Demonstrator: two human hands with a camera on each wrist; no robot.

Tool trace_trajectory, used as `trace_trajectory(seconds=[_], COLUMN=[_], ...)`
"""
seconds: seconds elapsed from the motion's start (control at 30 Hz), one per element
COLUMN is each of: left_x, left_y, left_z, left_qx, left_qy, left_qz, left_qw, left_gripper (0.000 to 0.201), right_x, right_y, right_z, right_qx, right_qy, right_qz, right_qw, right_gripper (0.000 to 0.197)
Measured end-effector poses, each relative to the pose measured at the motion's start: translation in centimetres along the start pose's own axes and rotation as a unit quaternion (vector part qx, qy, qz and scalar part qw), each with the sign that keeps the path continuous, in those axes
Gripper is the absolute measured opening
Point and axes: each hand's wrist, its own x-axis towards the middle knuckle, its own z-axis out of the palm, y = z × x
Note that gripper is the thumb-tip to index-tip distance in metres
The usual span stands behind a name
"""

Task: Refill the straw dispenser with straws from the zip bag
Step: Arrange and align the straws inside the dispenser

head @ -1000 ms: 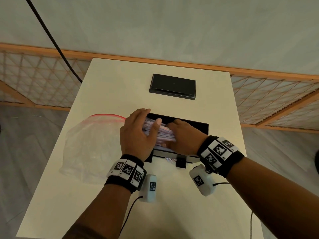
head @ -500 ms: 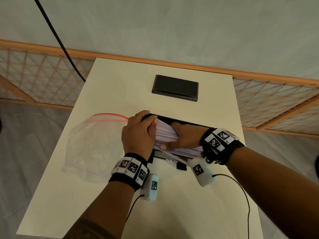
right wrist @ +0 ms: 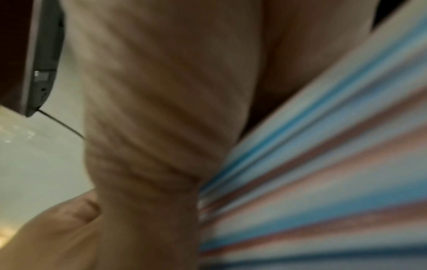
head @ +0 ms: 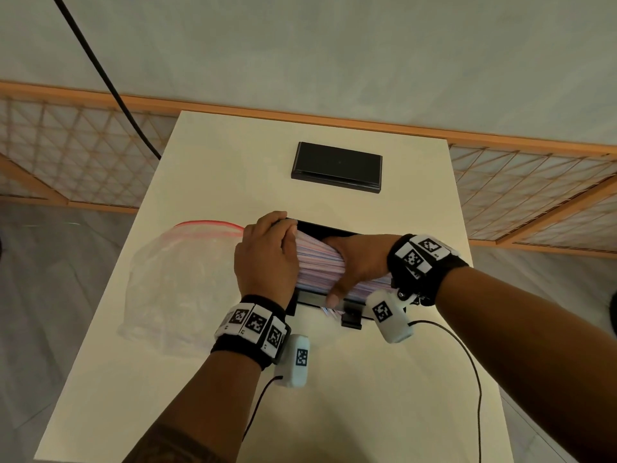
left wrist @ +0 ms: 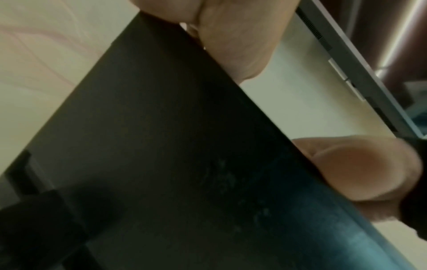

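Note:
A thick bundle of pink, blue and white straws (head: 319, 262) lies slanted across the open top of the black straw dispenser (head: 329, 231) in the middle of the table. My right hand (head: 354, 265) grips the bundle from above; the thumb (right wrist: 150, 127) wraps over the striped straws (right wrist: 323, 173). My left hand (head: 287, 235) curls over the dispenser's left end, against the straw ends. In the left wrist view, fingers (left wrist: 231, 36) and thumb (left wrist: 358, 168) hook over the top edge of the black end wall (left wrist: 161, 146). The zip bag (head: 180, 279), clear with a red seal, lies left of the dispenser.
A flat black lid (head: 336, 166) lies further back on the cream table (head: 217, 168). A black knob (head: 351, 320) sticks out of the dispenser's front. Wrist-camera cables trail over the near table. A wooden lattice screen stands behind and to both sides.
My left hand slid off the top of the straws to the dispenser's left end. My right hand turned over the bundle, whose right end now sits nearer me.

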Motion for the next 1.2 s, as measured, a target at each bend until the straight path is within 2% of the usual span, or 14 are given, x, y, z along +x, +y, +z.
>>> trace_trajectory(seconds=[0.13,0.23,0.43,0.73,0.8,0.93,1.1,1.2], left_x=[-0.7,-0.9,-1.1,-1.2,-1.2,-1.2,-1.3,-1.3], left_y=[-0.5,-0.8,-1.0,-1.0,-0.9,-0.7,-0.5,-0.5], left_z=[-0.1,0.1,0.2,-0.2,-0.3,-0.2,-0.2,-0.3], left_qx=[0.068,0.100,0.056,0.024,0.027,0.056,0.075,0.070], left_qy=[-0.054,-0.084,-0.065,-0.049,-0.049,-0.058,-0.070,-0.070], left_qz=[0.103,0.136,0.132,0.132,0.135,0.130,0.128,0.127], left_qw=[0.991,0.982,0.988,0.990,0.989,0.988,0.986,0.987], left_gripper=[0.039,0.047,0.047,0.044,0.042,0.040,0.043,0.043], right_x=[0.5,0.8,0.7,0.5,0.3,0.3,0.6,0.4], right_y=[0.4,0.1,-0.2,-0.8,-0.7,-0.9,-0.8,-0.8], right_z=[-0.1,-0.1,-0.2,-0.4,-0.3,-0.4,-0.3,-0.4], right_qx=[0.043,0.064,0.077,0.036,0.046,0.079,0.123,0.151], right_qy=[-0.011,-0.024,-0.029,0.013,0.003,-0.043,-0.072,-0.088], right_qz=[-0.009,-0.023,-0.014,-0.003,-0.001,-0.005,0.014,0.026], right_qw=[0.999,0.997,0.997,0.999,0.999,0.996,0.990,0.984], right_gripper=[0.075,0.065,0.058,0.053,0.053,0.041,0.039,0.045])
